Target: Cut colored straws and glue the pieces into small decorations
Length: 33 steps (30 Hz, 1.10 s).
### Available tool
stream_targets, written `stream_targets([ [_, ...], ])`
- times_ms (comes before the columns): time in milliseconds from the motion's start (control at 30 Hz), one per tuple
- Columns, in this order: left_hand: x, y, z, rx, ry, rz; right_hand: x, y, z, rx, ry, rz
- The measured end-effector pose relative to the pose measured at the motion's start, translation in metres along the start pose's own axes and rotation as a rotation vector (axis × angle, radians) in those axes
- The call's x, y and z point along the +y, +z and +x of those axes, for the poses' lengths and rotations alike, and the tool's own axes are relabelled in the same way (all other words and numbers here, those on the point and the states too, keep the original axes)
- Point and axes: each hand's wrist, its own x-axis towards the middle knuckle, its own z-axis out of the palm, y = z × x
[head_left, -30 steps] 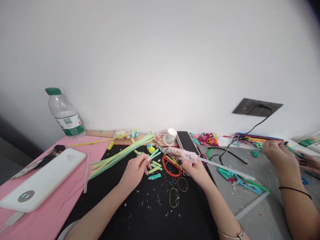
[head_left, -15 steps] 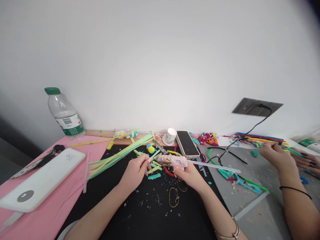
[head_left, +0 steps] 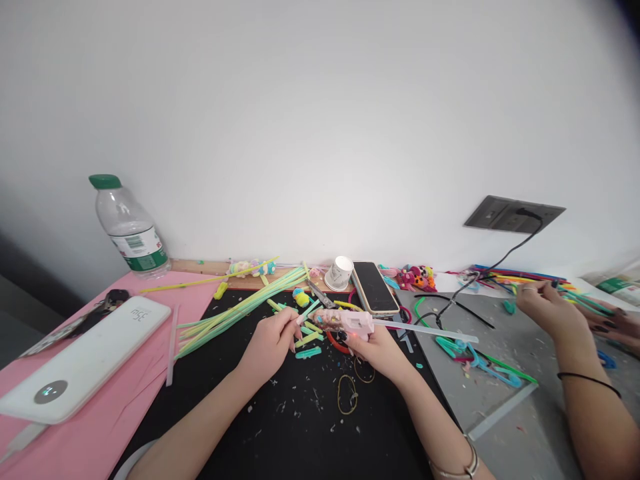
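Between the pinched fingers of my left hand (head_left: 274, 337) is a short pale-green pipe cleaner piece (head_left: 308, 311), its end pointing up and right. My right hand (head_left: 376, 350) is wrapped round a pink glue gun (head_left: 353, 324), whose nozzle end faces the left hand. A long translucent glue stick (head_left: 430, 330) runs out of the back of the gun to the right. Just below and behind the gun's front lie several cut green and yellow pipe cleaner pieces (head_left: 308, 353). A bundle of long pale-green and yellow pipe cleaners (head_left: 245, 303) rests left of my left hand.
A paper cup (head_left: 339, 274) and a phone (head_left: 376, 288) stand behind the gun. Rubber bands (head_left: 347, 395) lie on the black mat (head_left: 300, 440). At left are a power bank (head_left: 90, 360) and a bottle (head_left: 131, 230). A co-worker's hands (head_left: 553, 310) hold pipe cleaners at right.
My two hands, the glue gun and the piece stay nearly in place. At right, the co-worker's hands have shifted slightly with the pipe cleaners.
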Motion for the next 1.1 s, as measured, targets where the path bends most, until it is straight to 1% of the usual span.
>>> stream_targets([
  [400, -0.0003, -0.001, 0.0003, 0.003, -0.001, 0.008, -0.0043, -0.0005, 0.001, 0.04, -0.004, -0.008],
  [600, 0.0003, -0.0009, 0.0002, 0.007, 0.001, 0.015, -0.0036, -0.0015, 0.0014, 0.026, -0.008, 0.01],
  [733, 0.0002, -0.0007, 0.0011, 0.011, -0.004, 0.025, -0.0046, -0.0021, 0.0011, 0.043, 0.008, 0.003],
  [1100, -0.0001, -0.0011, 0.0003, 0.007, -0.015, 0.018, 0.0009, -0.0052, 0.001, 0.041, 0.024, -0.012],
])
